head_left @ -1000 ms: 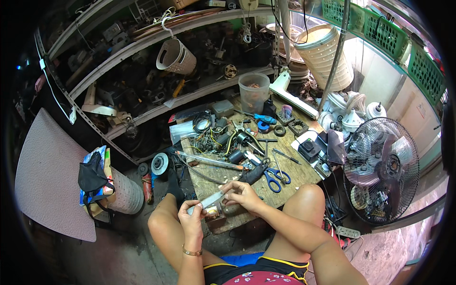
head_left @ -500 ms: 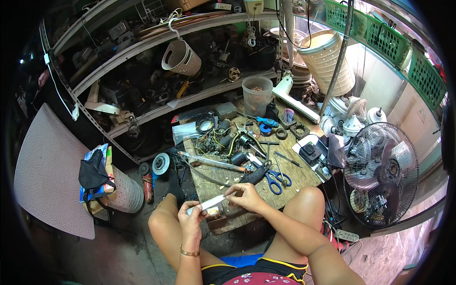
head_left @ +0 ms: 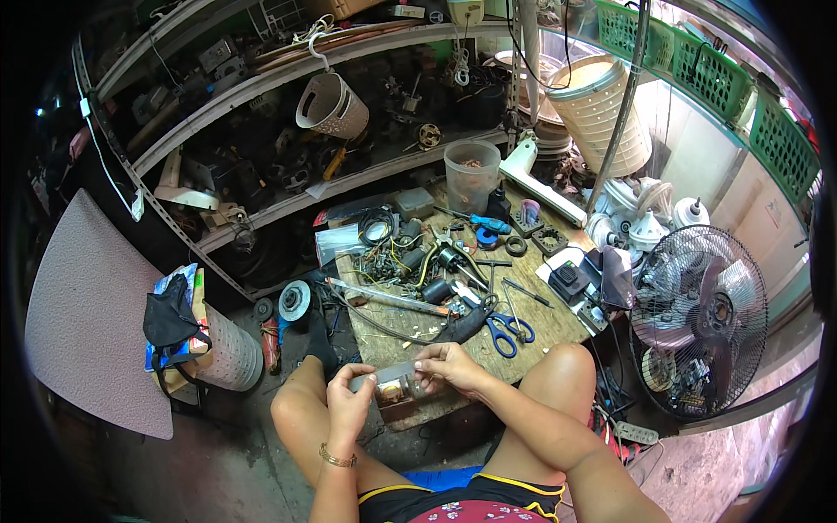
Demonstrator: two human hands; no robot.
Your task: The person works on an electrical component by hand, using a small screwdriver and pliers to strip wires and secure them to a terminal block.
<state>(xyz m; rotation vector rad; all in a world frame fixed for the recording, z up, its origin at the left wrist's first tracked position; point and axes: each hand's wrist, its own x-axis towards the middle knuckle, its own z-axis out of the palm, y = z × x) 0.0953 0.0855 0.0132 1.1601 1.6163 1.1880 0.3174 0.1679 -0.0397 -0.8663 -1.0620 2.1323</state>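
Between my hands is a thin, greyish translucent strip (head_left: 394,373), held flat over the near edge of the wooden worktable (head_left: 549,336). My left hand (head_left: 350,397) pinches its left end between thumb and fingers. At the other end, my right hand (head_left: 452,368) grips it with bent fingers. Just below the strip shows a small brown block with a pale yellowish part (head_left: 394,391), partly covered. Blue-handled scissors (head_left: 504,336) lie right of my right hand, beside a black-handled tool (head_left: 466,326). A long flat blade (head_left: 392,297) lies beyond my hands.
Tangled wires and small parts (head_left: 388,261) cover the table's far left, near pliers (head_left: 449,240). A clear bucket (head_left: 472,174) stands at the back. To the right are a phone (head_left: 617,277) and a caged fan (head_left: 702,318). A perforated bin (head_left: 234,353) stands left.
The strip was tilted, looking narrow and white; now it lies flatter and appears wider, grey and see-through. My left hand has shifted slightly, with its thumb on the strip's end.
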